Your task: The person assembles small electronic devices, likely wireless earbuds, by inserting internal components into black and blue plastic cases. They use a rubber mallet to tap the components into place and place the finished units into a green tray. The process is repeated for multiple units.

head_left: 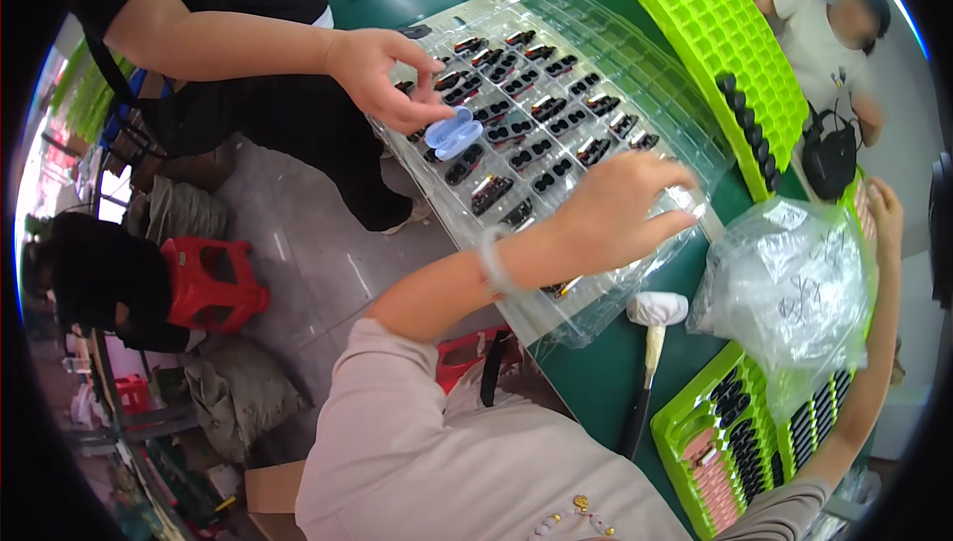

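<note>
My left hand [625, 213], a clear band on its wrist, hovers over the near right part of a clear plastic tray [571, 328]. Its thumb and fingers are apart and blurred, with no held thing that I can make out. The tray's pockets hold many small black parts [548, 107]. Over at the far right, my right hand [884, 211] reaches past a clear plastic bag [789, 293] to a green tray edge with pink pieces; its grip is unclear. Across the tray, a co-worker's hand [382, 74] is beside an open light blue case [454, 132].
A white-headed mallet [657, 310] lies on the green table [586, 372]. Near right is a green tray [680, 432] with black and pink parts. Another bright green tray [710, 30] slants across the back. Red stool [213, 283] on the floor; another person [819, 45] far right.
</note>
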Available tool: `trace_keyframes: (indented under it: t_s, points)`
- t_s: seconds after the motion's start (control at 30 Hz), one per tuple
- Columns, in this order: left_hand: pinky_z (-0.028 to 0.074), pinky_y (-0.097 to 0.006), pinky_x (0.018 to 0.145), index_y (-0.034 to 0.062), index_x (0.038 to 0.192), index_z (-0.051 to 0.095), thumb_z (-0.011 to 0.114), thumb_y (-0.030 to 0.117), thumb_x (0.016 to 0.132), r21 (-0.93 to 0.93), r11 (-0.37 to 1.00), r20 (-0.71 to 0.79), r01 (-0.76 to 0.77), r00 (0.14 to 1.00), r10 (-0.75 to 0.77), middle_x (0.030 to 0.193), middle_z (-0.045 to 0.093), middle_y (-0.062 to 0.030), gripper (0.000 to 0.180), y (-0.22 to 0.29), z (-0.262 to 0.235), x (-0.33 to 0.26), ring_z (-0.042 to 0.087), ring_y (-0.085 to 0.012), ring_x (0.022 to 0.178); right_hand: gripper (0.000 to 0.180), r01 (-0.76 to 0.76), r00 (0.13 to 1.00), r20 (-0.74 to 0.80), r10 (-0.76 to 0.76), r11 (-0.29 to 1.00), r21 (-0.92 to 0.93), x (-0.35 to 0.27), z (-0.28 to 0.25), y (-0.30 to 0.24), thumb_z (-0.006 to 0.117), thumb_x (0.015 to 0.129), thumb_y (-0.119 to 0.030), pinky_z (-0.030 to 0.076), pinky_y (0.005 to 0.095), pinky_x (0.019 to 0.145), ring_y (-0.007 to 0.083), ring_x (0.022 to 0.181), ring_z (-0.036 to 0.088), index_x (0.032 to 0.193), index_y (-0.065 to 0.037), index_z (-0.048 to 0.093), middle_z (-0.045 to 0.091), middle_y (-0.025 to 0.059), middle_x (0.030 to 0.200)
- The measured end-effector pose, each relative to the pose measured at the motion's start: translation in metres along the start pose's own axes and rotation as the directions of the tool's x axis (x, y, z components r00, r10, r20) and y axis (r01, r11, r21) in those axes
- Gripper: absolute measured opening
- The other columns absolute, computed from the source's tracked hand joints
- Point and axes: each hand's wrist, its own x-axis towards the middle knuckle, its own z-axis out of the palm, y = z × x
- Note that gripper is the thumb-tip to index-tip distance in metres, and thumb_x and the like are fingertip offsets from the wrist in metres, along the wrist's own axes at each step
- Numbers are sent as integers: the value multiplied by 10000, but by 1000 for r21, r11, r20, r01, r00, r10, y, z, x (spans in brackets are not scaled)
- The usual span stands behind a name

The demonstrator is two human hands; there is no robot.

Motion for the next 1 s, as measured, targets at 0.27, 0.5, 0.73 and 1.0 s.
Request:
trace_keyframes:
  t_s: [0.27, 0.5, 0.73, 1.0]
  points:
    - [467, -368, 753, 21, 969, 639, 673, 179, 762, 450, 764, -547, 462, 819, -173, 889, 645, -146, 263, -94, -121, -89, 614, -281, 836, 238, 264, 904, -286, -317, 942, -208, -146, -10, -159, 535, 867, -57, 476, 295, 783, 209, 884, 599, 1061, 58, 612, 639, 143, 983]
    - [446, -320, 847, -43, 1147, 561, 554, 101, 799, 334, 850, -24, 406, 906, -423, 1036, 636, -163, 377, -176, -156, -62, 601, -228, 955, 288, 41, 981, -181, -72, 985, -170, -283, -33, -136, 537, 880, -222, 455, 279, 813, 154, 896, 598, 1012, 14, 636, 654, 85, 933]
    - [448, -295, 721, -27, 1003, 586, 582, 160, 858, 367, 838, 38, 404, 893, -448, 888, 598, -72, 236, -248, -192, -48, 559, -159, 801, 283, -228, 970, -171, 172, 888, -401, -425, -108, -50, 614, 840, -245, 487, 332, 753, 209, 818, 632, 989, -6, 642, 669, 116, 882]
    - [455, -365, 825, -14, 1288, 442, 504, 180, 898, 129, 825, 4, 550, 832, -555, 1174, 530, -164, 440, -88, -146, -53, 528, -279, 1023, 316, -645, 751, -264, 605, 589, -487, -574, -152, 67, 665, 782, -227, 490, 357, 785, 257, 880, 637, 998, 2, 646, 667, 148, 952]
